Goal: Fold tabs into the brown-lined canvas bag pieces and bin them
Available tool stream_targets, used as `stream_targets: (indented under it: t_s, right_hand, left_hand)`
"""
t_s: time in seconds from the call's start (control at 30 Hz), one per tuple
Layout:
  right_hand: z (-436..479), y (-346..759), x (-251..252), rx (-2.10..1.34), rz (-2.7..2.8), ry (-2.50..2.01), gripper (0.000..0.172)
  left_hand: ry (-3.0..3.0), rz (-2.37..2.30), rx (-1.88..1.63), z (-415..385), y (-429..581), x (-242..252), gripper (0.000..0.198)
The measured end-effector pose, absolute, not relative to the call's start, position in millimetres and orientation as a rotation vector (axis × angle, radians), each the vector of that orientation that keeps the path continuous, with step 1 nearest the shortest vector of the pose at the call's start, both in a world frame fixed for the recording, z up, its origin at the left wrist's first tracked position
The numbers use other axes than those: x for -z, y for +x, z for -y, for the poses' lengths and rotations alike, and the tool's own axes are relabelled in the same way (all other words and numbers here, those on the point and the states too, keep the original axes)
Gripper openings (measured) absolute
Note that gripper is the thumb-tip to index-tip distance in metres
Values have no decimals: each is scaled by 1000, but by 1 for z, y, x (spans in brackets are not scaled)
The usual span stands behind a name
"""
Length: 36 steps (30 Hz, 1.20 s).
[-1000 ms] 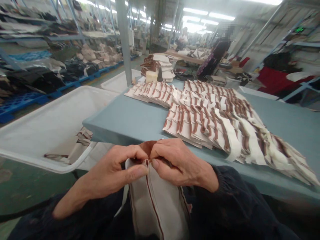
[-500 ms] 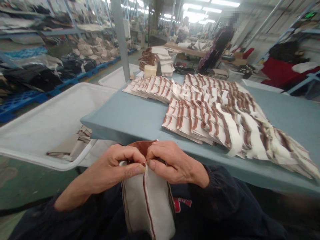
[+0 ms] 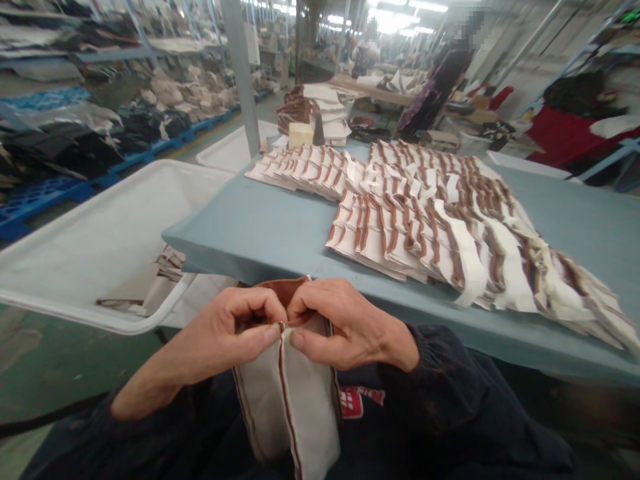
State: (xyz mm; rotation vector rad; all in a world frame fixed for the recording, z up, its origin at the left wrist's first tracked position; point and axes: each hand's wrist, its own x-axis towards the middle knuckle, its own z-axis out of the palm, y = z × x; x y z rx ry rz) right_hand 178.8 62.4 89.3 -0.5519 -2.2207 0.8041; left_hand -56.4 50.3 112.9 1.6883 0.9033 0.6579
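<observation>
In front of my body hangs a sewn cream fabric piece [image 3: 313,400] with dark brown piping down its seams and a brown inner side at its top. My left hand [image 3: 225,333] pinches its top edge at the middle seam between thumb and fingers. Just to the right of that seam, my right hand [image 3: 345,323] grips the same edge, thumb on the outer face and fingers curled over the rim. The two hands almost touch. The fabric's lower end hangs over my dark clothing, and the fingers cover part of its rim.
Beyond my hands stands a blue-grey table [image 3: 240,227] bearing rows of similar cream and brown sewn pieces [image 3: 390,240], some with loose white strips [image 3: 463,260]. A white plastic bin [image 3: 135,320] with some pieces inside is at the left. A person [image 3: 435,87] stands farther back.
The fabric piece and both hands have shifted slightly left. My right thumb has moved a little away from the seam, while my left pinch stays on it.
</observation>
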Motion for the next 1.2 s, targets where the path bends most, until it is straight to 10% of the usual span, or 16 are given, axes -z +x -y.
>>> stream_targets:
  t_s: [0.27,1.2]
  right_hand:
    - [-59,173,-96,-935,2229,-621,34]
    - [-54,166,-97,-609,2280,-709,17]
  left_hand:
    - [1890,-954,-720,-44,-56,-116,17]
    - [2359,-924,-860,-33,-66,-117,17]
